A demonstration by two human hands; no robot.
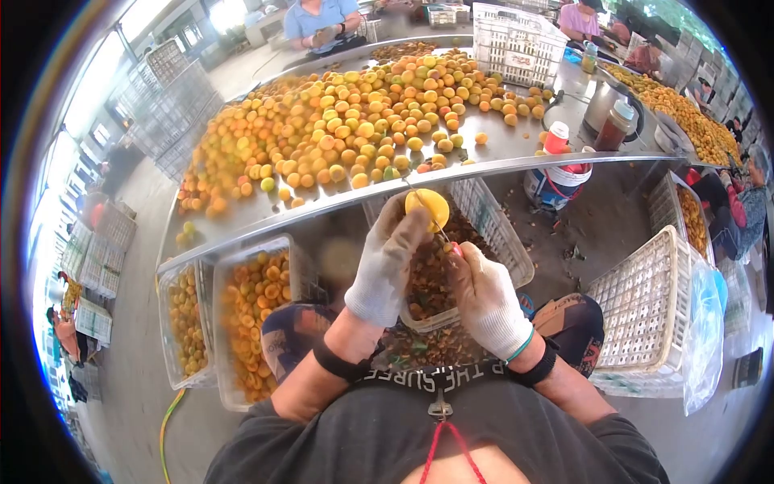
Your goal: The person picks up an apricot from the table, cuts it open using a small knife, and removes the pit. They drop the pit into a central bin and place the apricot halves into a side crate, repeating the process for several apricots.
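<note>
My left hand [383, 270], in a soiled white glove, pinches a yellow apricot [423, 207] between thumb and fingers. In my right hand [490, 306], gloved as well, is a small knife [456, 250] with a pinkish-red handle. Its thin blade runs up across the apricot's face. Both hands are raised in front of the table edge, over a white plastic crate [508, 242] that holds brown and orange scraps. Beyond them a large heap of apricots [347, 117] covers much of the metal table [516, 145].
Two crates of apricots [187, 323] [256, 290] stand at my left, an upended white crate [641, 298] at my right. On the table are a white basket [516, 48], a red bottle [556, 137] and a brown-liquid bottle [615, 125]. A bucket [555, 187] hangs below. A person [322, 24] sits opposite.
</note>
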